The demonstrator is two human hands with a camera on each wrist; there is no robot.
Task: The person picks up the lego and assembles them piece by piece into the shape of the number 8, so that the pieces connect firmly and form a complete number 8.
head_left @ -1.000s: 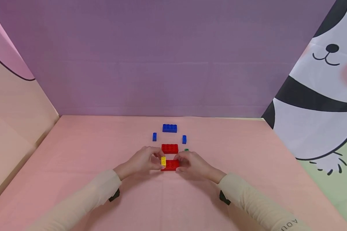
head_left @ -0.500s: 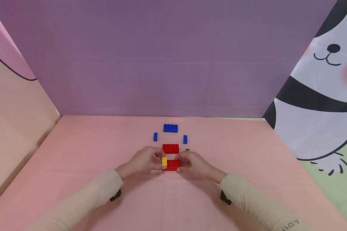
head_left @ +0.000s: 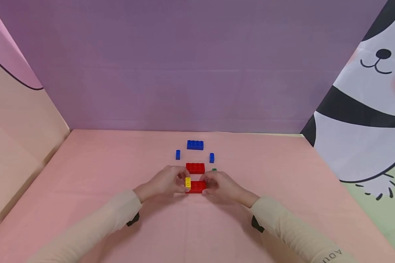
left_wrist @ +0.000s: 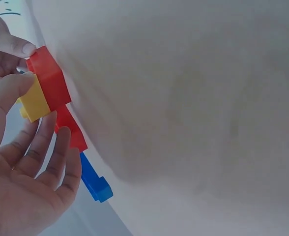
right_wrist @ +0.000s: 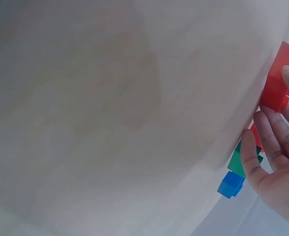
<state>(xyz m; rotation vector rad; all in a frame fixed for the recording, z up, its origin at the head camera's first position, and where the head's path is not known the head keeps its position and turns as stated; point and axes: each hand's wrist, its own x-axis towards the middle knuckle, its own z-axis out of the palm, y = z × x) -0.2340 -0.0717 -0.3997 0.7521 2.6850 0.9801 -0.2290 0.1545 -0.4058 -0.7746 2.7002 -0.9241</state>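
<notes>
Between thumb and fingers my left hand (head_left: pixel 167 180) pinches a small yellow building brick (head_left: pixel 188 183). This brick sits on the left end of a red building brick (head_left: pixel 198 187), as the left wrist view also shows with the yellow brick (left_wrist: pixel 35 101) against the red brick (left_wrist: pixel 52 78). My right hand (head_left: pixel 223 185) grips the right end of the same red brick (right_wrist: pixel 278 78) by thumb and fingers. Just behind lies a second red brick (head_left: pixel 195 168). A green brick (head_left: pixel 214 170) is mostly hidden behind the right hand; more of that green brick (right_wrist: pixel 238 160) appears in the right wrist view.
Farther back on the pink tabletop (head_left: pixel 125 153) are a large blue brick (head_left: pixel 195 145) and two small blue bricks, one at left (head_left: pixel 178 155) and one at right (head_left: pixel 212 157). A purple backdrop (head_left: pixel 184 73) rises behind the table's far edge.
The hands keep their hold on the yellow and red bricks. The whole scene shifts slightly right and up in the head view; otherwise nothing visibly differs.
</notes>
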